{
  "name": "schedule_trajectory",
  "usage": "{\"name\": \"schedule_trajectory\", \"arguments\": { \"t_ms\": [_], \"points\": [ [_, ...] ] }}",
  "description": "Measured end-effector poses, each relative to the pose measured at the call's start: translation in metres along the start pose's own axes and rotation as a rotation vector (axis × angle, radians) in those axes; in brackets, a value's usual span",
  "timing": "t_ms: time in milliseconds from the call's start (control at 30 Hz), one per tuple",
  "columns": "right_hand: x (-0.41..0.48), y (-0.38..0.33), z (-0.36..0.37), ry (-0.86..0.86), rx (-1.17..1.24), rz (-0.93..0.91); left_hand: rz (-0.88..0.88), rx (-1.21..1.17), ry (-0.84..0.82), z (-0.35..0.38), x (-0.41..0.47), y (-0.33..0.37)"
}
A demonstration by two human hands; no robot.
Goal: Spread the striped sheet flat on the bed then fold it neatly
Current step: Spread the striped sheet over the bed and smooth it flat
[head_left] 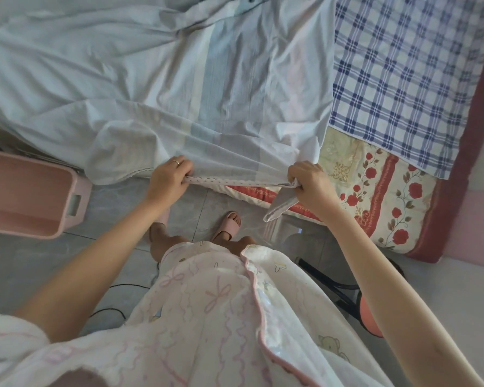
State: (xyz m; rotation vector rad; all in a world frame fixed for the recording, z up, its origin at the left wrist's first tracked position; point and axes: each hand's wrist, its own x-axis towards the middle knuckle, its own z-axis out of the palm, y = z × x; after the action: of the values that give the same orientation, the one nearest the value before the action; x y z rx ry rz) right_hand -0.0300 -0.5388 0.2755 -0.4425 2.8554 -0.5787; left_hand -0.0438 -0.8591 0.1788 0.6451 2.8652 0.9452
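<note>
The striped sheet (162, 79), pale white with faint blue, yellow and pink bands, lies rumpled across the bed and hangs over its near edge. My left hand (169, 178) grips the sheet's hem at the bed's edge. My right hand (308, 182) is closed on the same hem further right, with a bunched corner dangling below it. The hem is stretched taut between both hands. The sheet's far edge runs out of view at the top.
A blue checked cloth (403, 74) covers the bed's right side over a floral quilt (380, 196). A pink plastic basket (25, 196) stands on the floor at left. Below right is a dark stool frame (336, 286). My feet in pink slippers stand on grey tiles.
</note>
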Motion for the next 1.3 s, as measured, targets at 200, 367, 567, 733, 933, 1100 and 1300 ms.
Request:
{"name": "schedule_trajectory", "arguments": {
  "t_ms": [200,367,567,733,933,1100,1300],
  "points": [
    [-0.013,-0.019,0.005,0.278,0.347,0.28,-0.053,0.076,0.0,-0.01,-0.005,0.008],
    [0.02,-0.056,-0.028,0.532,0.827,0.582,-0.398,0.16,0.12,-0.049,0.02,-0.021],
    [0.083,-0.099,-0.041,0.116,0.135,0.189,-0.283,0.136,0.212,-0.131,0.09,-0.017],
    [0.162,-0.166,-0.021,0.002,-0.153,0.191,0.019,0.085,0.113,-0.159,0.133,0.014],
    [0.212,-0.193,-0.025,0.29,0.109,0.217,0.117,0.012,0.233,-0.187,0.147,0.007],
    [0.22,-0.196,-0.044,0.291,0.119,0.013,0.142,-0.082,0.252,-0.184,0.131,-0.023],
    [0.223,-0.182,-0.045,0.213,0.218,-0.048,0.262,0.074,0.501,-0.16,0.109,-0.049]
  ]
}}
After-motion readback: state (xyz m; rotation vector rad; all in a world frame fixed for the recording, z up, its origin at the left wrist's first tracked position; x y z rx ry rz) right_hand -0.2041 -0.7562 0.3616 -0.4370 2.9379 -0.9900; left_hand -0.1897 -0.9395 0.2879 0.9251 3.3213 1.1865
